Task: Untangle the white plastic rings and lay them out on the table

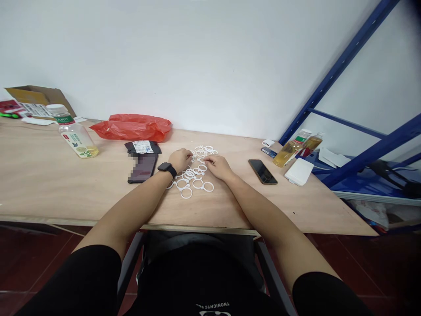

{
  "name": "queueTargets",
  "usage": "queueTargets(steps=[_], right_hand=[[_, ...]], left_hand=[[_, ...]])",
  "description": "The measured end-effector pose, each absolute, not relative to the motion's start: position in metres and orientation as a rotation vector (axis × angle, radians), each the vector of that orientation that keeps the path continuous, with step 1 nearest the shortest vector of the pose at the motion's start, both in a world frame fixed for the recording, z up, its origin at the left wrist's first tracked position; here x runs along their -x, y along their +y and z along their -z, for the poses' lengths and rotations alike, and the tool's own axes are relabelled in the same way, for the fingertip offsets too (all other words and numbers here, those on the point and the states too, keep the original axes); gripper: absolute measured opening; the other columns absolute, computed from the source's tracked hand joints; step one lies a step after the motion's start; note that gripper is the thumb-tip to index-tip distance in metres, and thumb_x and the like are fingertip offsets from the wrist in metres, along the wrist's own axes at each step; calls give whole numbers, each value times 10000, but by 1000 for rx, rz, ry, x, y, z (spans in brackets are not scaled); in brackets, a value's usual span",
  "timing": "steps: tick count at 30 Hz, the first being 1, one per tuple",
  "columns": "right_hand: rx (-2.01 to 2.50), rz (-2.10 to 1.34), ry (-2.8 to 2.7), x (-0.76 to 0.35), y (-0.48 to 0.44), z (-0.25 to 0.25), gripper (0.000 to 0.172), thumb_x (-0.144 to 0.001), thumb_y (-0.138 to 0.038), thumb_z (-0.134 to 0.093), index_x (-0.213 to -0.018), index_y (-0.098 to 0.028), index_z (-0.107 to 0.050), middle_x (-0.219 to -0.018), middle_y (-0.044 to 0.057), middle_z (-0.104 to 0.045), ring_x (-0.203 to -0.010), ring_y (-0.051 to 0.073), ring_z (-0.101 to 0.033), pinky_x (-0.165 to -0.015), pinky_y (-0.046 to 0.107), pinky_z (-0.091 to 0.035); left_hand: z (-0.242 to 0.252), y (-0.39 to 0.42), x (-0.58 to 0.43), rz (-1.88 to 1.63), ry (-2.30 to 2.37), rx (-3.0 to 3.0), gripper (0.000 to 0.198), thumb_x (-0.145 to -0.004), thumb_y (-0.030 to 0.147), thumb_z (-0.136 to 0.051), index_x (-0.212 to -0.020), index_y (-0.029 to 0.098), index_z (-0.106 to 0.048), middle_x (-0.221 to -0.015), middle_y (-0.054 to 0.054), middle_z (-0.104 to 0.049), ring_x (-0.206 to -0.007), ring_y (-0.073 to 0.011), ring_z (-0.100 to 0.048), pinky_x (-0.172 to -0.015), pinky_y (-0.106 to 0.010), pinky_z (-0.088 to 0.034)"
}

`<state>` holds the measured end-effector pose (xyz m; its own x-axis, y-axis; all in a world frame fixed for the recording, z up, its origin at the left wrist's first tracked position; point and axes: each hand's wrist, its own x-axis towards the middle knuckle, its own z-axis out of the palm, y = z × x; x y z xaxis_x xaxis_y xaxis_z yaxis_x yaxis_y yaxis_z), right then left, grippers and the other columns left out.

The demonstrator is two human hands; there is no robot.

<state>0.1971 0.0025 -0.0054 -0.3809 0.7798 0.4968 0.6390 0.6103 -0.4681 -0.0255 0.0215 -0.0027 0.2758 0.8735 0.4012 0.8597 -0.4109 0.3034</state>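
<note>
The white rings (pixel 189 174) lie loosely overlapped on the counter (pixel 226 210), straight ahead toward twelve o'clock, between the left hand (pixel 180 161) at ten on the pile and the right hand (pixel 219 166) near three. The right fingers are pinched together by a ring's edge and the left ones curl low over others; whether either grasps one I cannot tell. For clean handling, I'd lift a single ring by its rim, steady its neighbours with the other hand and pull gently, since the thin hoops look apt to snag. Counted: at least ten rings, the overlap hiding the total; one phone (pixel 263 171) at three; three bottles, one (pixel 79 139) at ten and two (pixel 291 149) (pixel 312 142) just before three; one red bag (pixel 133 127) at ten; one watch (pixel 167 168), on the left wrist.
</note>
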Motion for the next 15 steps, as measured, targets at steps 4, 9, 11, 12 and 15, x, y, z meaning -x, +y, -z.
queueTargets(steps=[4,9,11,12,15], right_hand=[[1103,-224,-2052,-197,3,4,205,-860,-211,-605,-1033,-215,-717,-975,50,-733,-899,201,-660,-829,341,-510],[1019,-179,-1982,-195,0,1,196,-861,-230,-614,-1027,-220,-718,-976,56,-733,-893,202,-661,-836,342,-512],[970,-156,-2001,-194,-2,-1,181,-868,-190,-578,-963,-224,-728,-935,48,-735,-879,198,-661,-829,336,-509],[947,-147,-2008,-193,-4,-1,186,-870,-178,-563,-940,-224,-729,-914,45,-734,-864,195,-660,-822,332,-509],[908,-134,-1979,-191,-7,-3,187,-870,-181,-559,-946,-217,-726,-908,46,-731,-805,180,-656,-792,319,-513]], left_hand=[[-5,16,24,-1039,1536,-2461,208,-853,241,-562,-955,169,-728,-977,-90,-705,-908,-218,-641,-844,-333,-499],[-16,-1,13,-1087,1084,-2382,183,-834,301,-618,-901,158,-709,-896,-60,-714,-788,-166,-651,-774,-293,-519],[-17,-6,8,-1037,973,-2280,202,-824,335,-635,-878,151,-702,-851,-49,-719,-743,-153,-653,-717,-267,-520],[-16,-7,6,-1014,947,-2238,213,-819,349,-642,-864,148,-698,-822,-44,-718,-717,-148,-650,-682,-255,-515],[-15,-7,5,-1011,965,-2183,239,-807,375,-657,-824,139,-691,-753,-32,-709,-662,-135,-630,-616,-231,-484]])
